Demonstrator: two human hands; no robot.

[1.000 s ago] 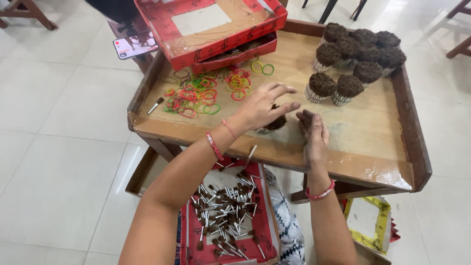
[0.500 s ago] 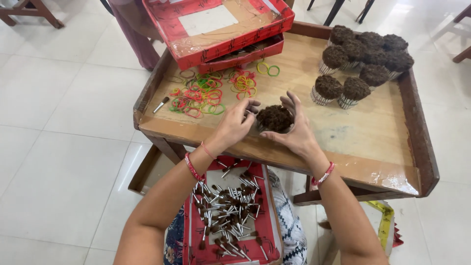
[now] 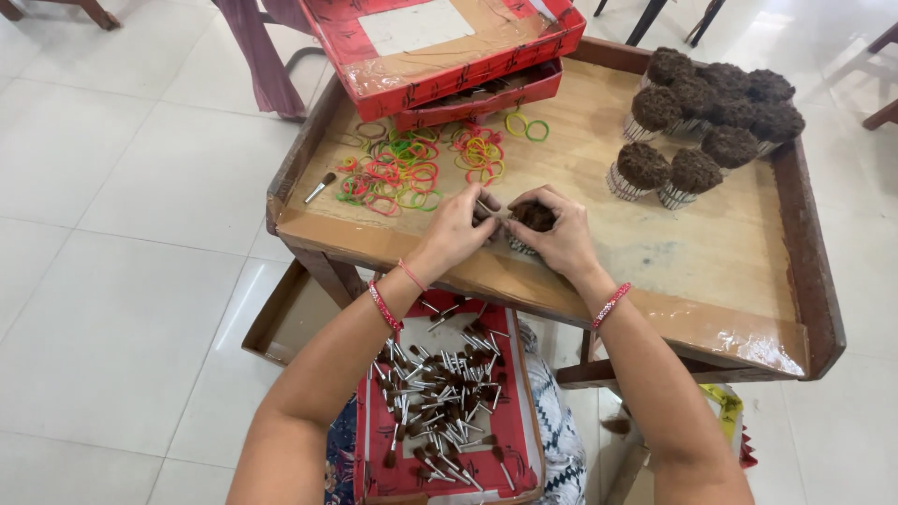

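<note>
Two hands, the left hand [image 3: 460, 227] and the right hand [image 3: 559, 234], close their fingers around a dark-tipped bundle [image 3: 530, 223] near the front edge of the wooden table [image 3: 655, 252], with coloured rubber bands [image 3: 412, 168] behind it, finished bundles [image 3: 706, 117] at the far right corner, and a red tray of loose sticks [image 3: 444, 402] below the front edge.

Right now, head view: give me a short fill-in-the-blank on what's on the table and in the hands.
1. Both hands, left hand and right hand, close around one dark ____ of small brushes.
2. The loose rubber bands lie on the wooden ____.
3. The finished bundles stand at the table's far ____ corner.
4. The tray of loose brushes on the lap is ____ in colour.

Missing words: bundle; table; right; red
</note>
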